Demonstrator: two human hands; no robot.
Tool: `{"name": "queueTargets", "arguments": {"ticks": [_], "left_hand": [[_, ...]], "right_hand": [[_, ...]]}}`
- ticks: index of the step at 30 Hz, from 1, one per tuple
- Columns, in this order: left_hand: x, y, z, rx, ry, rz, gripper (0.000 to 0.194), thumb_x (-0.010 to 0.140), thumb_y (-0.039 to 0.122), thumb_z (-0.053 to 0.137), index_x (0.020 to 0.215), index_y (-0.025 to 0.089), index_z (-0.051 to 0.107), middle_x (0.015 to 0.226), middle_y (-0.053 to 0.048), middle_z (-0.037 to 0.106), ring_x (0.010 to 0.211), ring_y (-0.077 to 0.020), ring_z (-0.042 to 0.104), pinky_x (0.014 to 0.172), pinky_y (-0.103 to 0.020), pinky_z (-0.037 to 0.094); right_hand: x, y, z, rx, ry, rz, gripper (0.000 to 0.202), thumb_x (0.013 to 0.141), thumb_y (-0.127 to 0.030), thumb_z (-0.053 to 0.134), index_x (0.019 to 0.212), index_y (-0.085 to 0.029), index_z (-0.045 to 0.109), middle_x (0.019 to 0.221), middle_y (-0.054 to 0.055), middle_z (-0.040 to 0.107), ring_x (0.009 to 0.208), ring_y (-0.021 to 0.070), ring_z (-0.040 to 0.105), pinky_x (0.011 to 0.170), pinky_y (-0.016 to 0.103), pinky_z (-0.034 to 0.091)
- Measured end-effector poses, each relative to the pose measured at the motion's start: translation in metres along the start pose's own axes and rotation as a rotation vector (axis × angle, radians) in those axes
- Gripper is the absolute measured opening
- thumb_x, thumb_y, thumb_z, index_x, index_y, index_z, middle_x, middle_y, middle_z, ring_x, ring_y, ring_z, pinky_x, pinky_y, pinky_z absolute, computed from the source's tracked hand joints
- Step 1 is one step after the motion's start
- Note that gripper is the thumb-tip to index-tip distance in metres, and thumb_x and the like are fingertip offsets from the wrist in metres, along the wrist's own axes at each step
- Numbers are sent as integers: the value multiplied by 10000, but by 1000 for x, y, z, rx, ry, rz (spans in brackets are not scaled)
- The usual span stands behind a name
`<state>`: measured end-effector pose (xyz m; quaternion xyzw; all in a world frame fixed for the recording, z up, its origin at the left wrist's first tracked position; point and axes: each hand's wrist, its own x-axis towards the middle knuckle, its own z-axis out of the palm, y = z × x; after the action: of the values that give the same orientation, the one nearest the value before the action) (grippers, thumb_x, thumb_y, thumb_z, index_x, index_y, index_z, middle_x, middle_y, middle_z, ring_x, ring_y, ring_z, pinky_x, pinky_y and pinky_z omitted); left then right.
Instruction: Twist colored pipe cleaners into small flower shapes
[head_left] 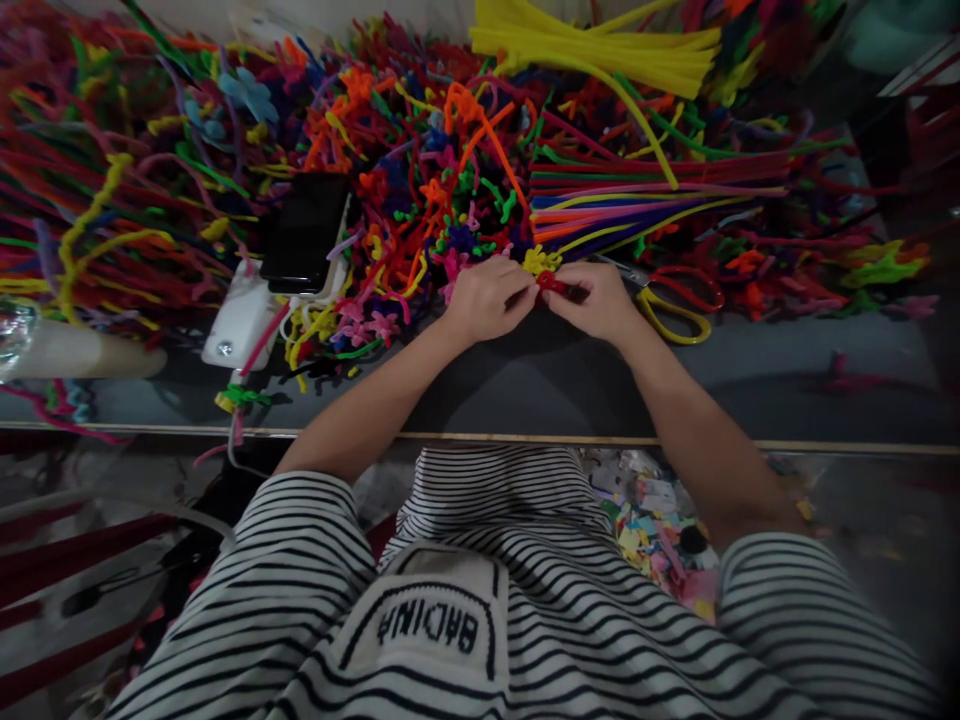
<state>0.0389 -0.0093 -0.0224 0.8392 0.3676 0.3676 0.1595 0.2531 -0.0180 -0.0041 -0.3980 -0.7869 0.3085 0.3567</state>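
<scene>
Between my two hands is a small red piece [547, 281], apparently bent pipe cleaner. My left hand [491, 297] pinches its left side with fingertips and thumb. On its right side, my right hand [596, 299] has thumb and fingers closed on it. A yellow pipe-cleaner shape [541, 260] lies just behind the red piece. Scissors with red and yellow handles [673, 327] rest to the right of my right hand. Behind my hands spreads a bundle of straight multicoloured pipe cleaners [600, 205].
A heap of tangled pipe cleaners [420, 130] fills the back of the dark table [517, 385], with a yellow bundle [600, 50] on top. A black phone [307, 235] and a white device [240, 320] lie left. Scraps [660, 520] are below the table edge.
</scene>
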Motion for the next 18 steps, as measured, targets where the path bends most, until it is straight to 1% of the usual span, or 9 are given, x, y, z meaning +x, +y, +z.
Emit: {"name": "queueTargets", "arguments": {"ticks": [2,4,7,9,10,12,14,16,18], "left_hand": [[1,6,4,-99,62,-146,374,939,458,613,660,211,646,670,-41,638,695,-180,613,741,-350,510],[4,9,8,-239,80,-301,362,909,422,645,617,208,644,591,-9,596,601,-138,545,643,-300,464],[8,8,12,-514,31,-533,310,889,376,686,631,205,710,499,27,530,481,-93,444,521,-259,379],[10,6,14,-649,-4,-631,280,885,357,720,654,201,745,481,35,512,437,-78,408,474,-252,343],[10,5,14,-685,-11,-651,276,886,359,733,662,198,753,487,33,517,430,-75,408,462,-252,338],[8,5,14,-687,-4,-635,311,914,399,728,680,197,754,509,25,536,437,-81,434,461,-257,358],[6,6,13,-586,39,-551,356,955,471,690,735,199,754,570,6,593,503,-103,522,511,-262,428],[3,6,11,-402,101,-408,349,978,518,662,872,203,767,743,-34,709,697,-149,662,665,-281,538],[1,3,7,-207,124,-242,336,996,517,640,1023,207,764,974,-79,775,968,-209,728,894,-338,585]], "right_hand": [[0,-2,3,-81,48,-23,293,873,-323,704,639,-222,560,663,4,565,632,152,505,649,323,401],[-1,-1,5,-137,61,-27,265,875,-311,701,653,-228,582,673,13,574,654,171,521,674,338,417],[-1,2,6,-146,64,3,213,871,-310,714,685,-235,643,681,21,589,672,188,533,690,349,430],[-2,3,5,-112,75,35,181,876,-320,723,718,-240,685,691,23,600,677,191,537,694,351,439],[-2,4,5,-94,82,49,170,881,-322,724,733,-242,701,697,23,605,679,189,539,697,351,444],[-2,5,6,-71,102,67,166,885,-315,726,737,-240,717,699,19,612,673,179,535,697,345,448],[-1,8,7,-53,133,85,174,882,-310,733,727,-231,725,693,12,622,654,163,523,678,332,440],[-1,11,7,6,156,121,192,883,-336,737,733,-218,736,669,2,628,613,144,503,627,313,414],[0,13,7,107,146,171,238,890,-394,734,745,-205,742,619,-10,608,555,126,476,567,295,375]]}}
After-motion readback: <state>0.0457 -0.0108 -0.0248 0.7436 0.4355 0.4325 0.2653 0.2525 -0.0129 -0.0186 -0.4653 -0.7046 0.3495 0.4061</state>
